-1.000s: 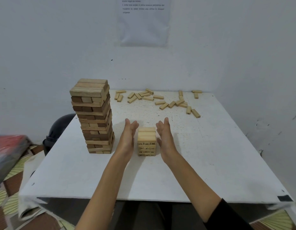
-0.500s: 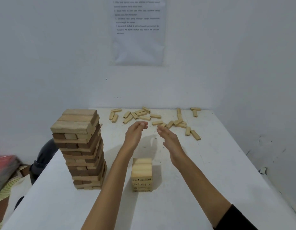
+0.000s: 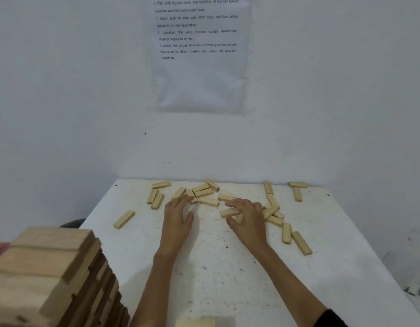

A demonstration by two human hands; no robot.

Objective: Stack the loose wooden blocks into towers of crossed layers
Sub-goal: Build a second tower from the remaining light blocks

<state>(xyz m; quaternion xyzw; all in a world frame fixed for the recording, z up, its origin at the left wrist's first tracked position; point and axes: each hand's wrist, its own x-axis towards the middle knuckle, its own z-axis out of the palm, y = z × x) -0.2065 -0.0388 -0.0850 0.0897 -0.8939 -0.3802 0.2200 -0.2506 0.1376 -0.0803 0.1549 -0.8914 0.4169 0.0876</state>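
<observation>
1. At the far half of the white desk [image 3: 227,279], close to the wall, the loose blocks [image 3: 205,192] lie scattered in no order. Some touch or cross each other, and a lone block [image 3: 124,219] lies apart at the left.
2. The person's left grip [image 3: 178,215] lies palm down at the near edge of this scatter, open, with the fingers [image 3: 180,202] almost straight. Their tips touch the nearest blocks but close on nothing. I judge that it is there to choose or draw in a piece.
3. The right grip [image 3: 247,220] has its fingers curled over a pale block [image 3: 227,212], with the thumb on the near side, so it pinches this block. A second block shows partly under the palm. I cannot tell if it is also held.
4. The big tower [image 3: 46,267], made of crossed layers of light and dark wood, stands at the near left, blurred and well apart from the scatter. This probably keeps it safe from the reaching arms.
5. The small tower [image 3: 194,323] shows only its top at the bottom edge, between the two forearms. I judge that the picked blocks go there, near the body, where both grips can square each layer.
6. Many blocks are not yet stacked, so the task seems far from done. The left forearm passes near the big tower, which is the main risk.
</observation>
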